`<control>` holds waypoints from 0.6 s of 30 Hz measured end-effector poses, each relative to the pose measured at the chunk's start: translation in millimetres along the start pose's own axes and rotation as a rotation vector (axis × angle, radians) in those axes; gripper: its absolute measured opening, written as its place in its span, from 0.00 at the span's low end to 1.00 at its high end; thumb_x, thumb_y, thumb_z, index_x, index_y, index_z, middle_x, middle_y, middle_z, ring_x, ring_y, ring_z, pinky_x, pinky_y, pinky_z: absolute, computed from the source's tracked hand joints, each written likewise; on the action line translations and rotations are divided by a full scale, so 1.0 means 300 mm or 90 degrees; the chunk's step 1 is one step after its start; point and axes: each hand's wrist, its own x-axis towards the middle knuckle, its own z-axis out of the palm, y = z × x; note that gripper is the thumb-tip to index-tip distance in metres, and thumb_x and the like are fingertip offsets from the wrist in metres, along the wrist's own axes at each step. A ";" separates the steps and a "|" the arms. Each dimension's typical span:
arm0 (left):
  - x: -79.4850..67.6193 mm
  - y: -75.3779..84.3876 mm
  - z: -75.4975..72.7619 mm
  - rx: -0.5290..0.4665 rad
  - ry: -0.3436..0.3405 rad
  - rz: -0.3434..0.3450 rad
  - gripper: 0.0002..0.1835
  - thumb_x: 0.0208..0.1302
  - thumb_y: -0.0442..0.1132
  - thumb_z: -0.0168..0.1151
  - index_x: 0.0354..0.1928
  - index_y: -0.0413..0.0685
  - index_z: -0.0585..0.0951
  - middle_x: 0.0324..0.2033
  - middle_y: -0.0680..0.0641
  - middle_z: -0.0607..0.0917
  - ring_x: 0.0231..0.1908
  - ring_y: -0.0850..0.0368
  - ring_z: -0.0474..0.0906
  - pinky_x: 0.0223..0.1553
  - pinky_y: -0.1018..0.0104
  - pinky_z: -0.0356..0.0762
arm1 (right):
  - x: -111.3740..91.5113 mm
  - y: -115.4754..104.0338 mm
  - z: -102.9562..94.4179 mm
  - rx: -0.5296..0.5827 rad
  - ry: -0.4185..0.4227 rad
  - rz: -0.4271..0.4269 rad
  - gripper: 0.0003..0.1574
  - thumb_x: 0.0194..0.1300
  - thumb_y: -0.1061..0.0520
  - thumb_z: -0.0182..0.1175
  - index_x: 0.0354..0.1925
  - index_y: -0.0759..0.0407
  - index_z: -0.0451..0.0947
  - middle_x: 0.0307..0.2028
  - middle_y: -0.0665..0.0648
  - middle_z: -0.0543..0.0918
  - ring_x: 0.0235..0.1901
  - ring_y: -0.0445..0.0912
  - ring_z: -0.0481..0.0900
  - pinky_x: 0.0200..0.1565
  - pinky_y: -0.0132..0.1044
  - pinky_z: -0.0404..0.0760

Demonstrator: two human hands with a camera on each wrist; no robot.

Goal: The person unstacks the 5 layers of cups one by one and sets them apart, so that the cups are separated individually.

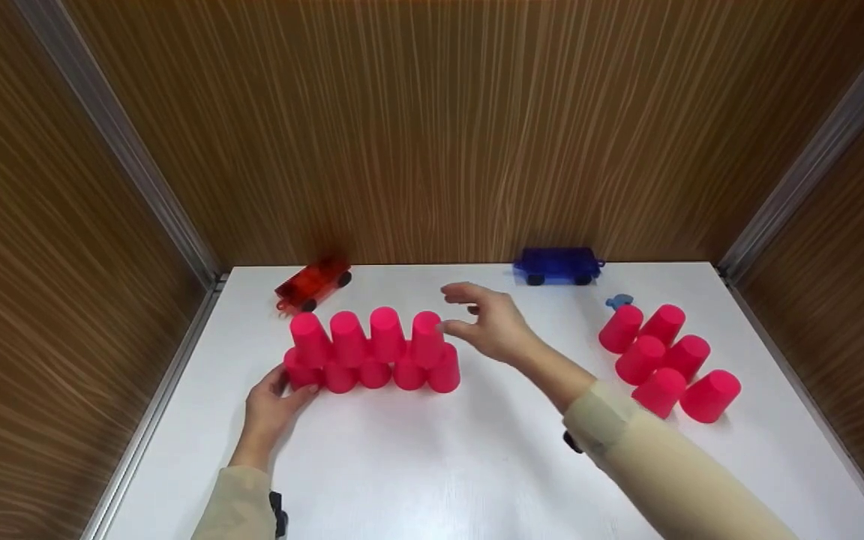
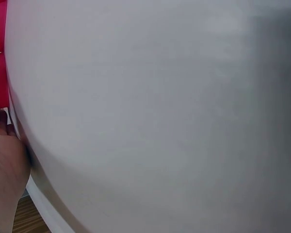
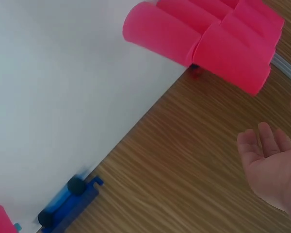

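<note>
White table (image 1: 432, 487) takes up the bottom half of the head view, and the right arm (image 1: 679, 472) cuts in diagonally from the lower right corner. The left arm (image 1: 235, 504) pokes up steeply at lower left. Just left of center there's a two-tier row of pink cups (image 1: 387, 334), upside down, four on five, plus six more pink cups (image 1: 646, 361) bunched at right.

Right hand (image 1: 493, 324) is in a wide C, nothing in it, thumb tip just beside the top tier's right-end cup (image 1: 427, 337). Left hand (image 1: 271, 409) has thumb and fingers around the bottom tier's left-end cup (image 1: 302, 373); its wrist view barely catches it, so can't really tell how tightly. Blue car (image 1: 558, 264) upper right of center, red car (image 1: 314, 283) left of center, tiny light-blue piece (image 1: 619, 301) by the bunch.
</note>
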 end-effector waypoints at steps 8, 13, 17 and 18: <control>-0.009 0.003 0.003 -0.011 0.004 0.011 0.43 0.70 0.44 0.74 0.81 0.43 0.65 0.78 0.39 0.67 0.80 0.41 0.57 0.77 0.48 0.62 | 0.042 0.011 0.103 -0.033 -0.035 0.048 0.39 0.65 0.50 0.77 0.71 0.56 0.77 0.64 0.57 0.83 0.65 0.53 0.79 0.66 0.48 0.81; -0.010 0.003 0.003 -0.015 0.001 0.008 0.43 0.69 0.43 0.75 0.81 0.43 0.65 0.78 0.39 0.68 0.80 0.42 0.57 0.78 0.50 0.61 | 0.045 0.020 0.131 -0.025 -0.037 0.059 0.39 0.64 0.50 0.78 0.69 0.56 0.78 0.60 0.55 0.84 0.60 0.52 0.81 0.61 0.46 0.84; -0.010 0.008 0.003 -0.008 0.005 0.015 0.43 0.69 0.43 0.75 0.80 0.43 0.65 0.78 0.38 0.68 0.80 0.41 0.57 0.78 0.48 0.61 | 0.047 0.023 0.137 -0.021 -0.036 0.066 0.38 0.64 0.51 0.78 0.68 0.57 0.78 0.56 0.54 0.85 0.56 0.50 0.82 0.56 0.44 0.86; -0.009 0.010 0.003 -0.007 0.006 0.016 0.43 0.69 0.43 0.75 0.81 0.43 0.65 0.78 0.38 0.68 0.80 0.41 0.57 0.78 0.48 0.61 | 0.047 0.024 0.137 -0.021 -0.034 0.066 0.37 0.64 0.51 0.78 0.68 0.57 0.78 0.55 0.54 0.85 0.55 0.50 0.83 0.55 0.44 0.86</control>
